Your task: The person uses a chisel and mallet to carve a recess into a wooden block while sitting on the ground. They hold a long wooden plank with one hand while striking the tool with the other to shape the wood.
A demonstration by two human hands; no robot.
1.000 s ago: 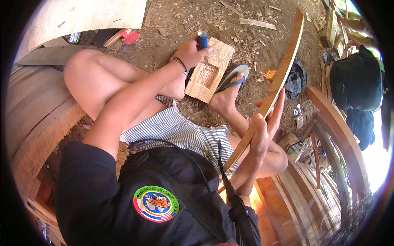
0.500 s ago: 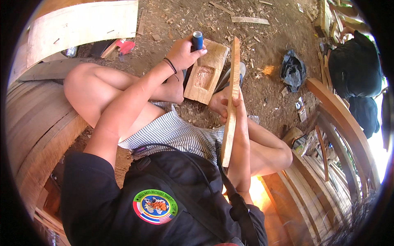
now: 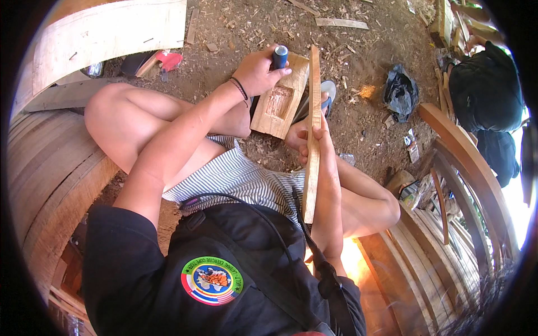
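My left hand [image 3: 259,73] is closed round the blue handle of what looks like a chisel [image 3: 279,57], held over the left side of a wooden block [image 3: 297,75]. The blade is hidden. A rough rectangular recess [image 3: 278,102] is cut into the block, which lies on the ground between my feet. Upright in my right hand [image 3: 319,137] is a long, flat wooden stick [image 3: 311,179]; my fingers wrap round its middle. Its far end rises beside the block's right edge, and its near end lies along my right forearm.
Shavings and offcuts litter the dirt ground. A black plastic bag [image 3: 400,92] lies to the right. Stacked planks [image 3: 61,162] stand at left, below a pale board [image 3: 112,33] with nails. Curved timbers [image 3: 473,162] are at right, with a person in dark clothes [image 3: 486,87] beyond.
My left hand has shifted slightly right with the chisel, nearer the block's middle. The stick in my right hand has moved a little left, and its far end is closer to the block.
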